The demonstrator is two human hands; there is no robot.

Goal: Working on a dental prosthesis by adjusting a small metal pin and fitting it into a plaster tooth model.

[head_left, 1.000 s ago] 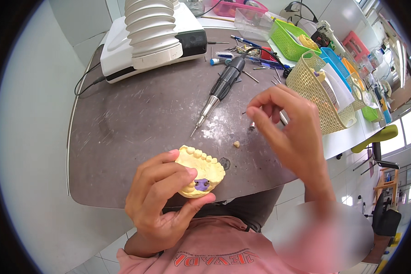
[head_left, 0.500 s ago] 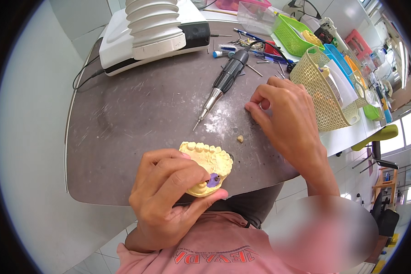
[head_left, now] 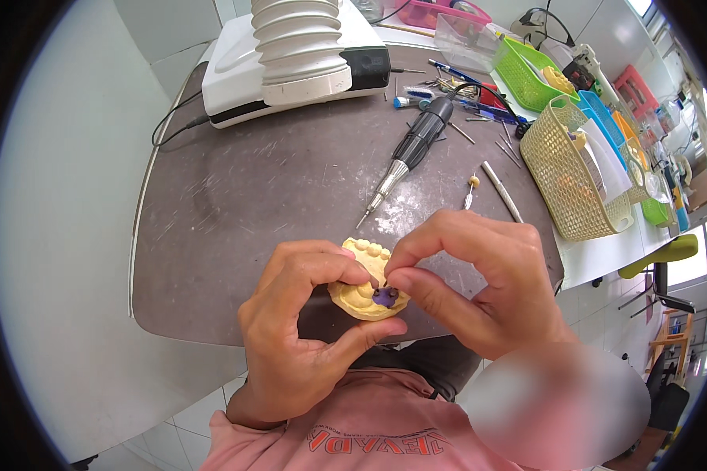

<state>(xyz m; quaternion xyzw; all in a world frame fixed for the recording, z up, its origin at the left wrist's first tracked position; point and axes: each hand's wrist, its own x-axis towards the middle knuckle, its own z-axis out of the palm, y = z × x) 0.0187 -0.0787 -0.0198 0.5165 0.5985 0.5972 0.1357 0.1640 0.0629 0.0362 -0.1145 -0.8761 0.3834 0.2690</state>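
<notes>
My left hand (head_left: 294, 330) is closed around a yellow plaster dental model (head_left: 361, 302), thumb beneath and fingers over its side. A purple patch with small dark metal posts (head_left: 384, 297) sits among the model's teeth. Over that patch, my right hand (head_left: 479, 282) is pinched, thumb against index finger, its tips touching or very close to the posts. Whatever lies between those tips is hidden. Just beyond the model, a black and silver rotary handpiece (head_left: 412, 145) rests on the bench, its thin bur pointing toward me.
White dust marks the brown bench (head_left: 212, 259). A white machine (head_left: 228, 63) with a ribbed hose (head_left: 298, 47) stands at the back left. Burs and pens lie behind the handpiece. A silver rod (head_left: 501, 191) and a cream basket (head_left: 569, 173) are at the right.
My right hand has come left from the bench to the model and now pinches at the purple patch. A silver rod has come into sight behind it. The small tooth-like piece is out of sight.
</notes>
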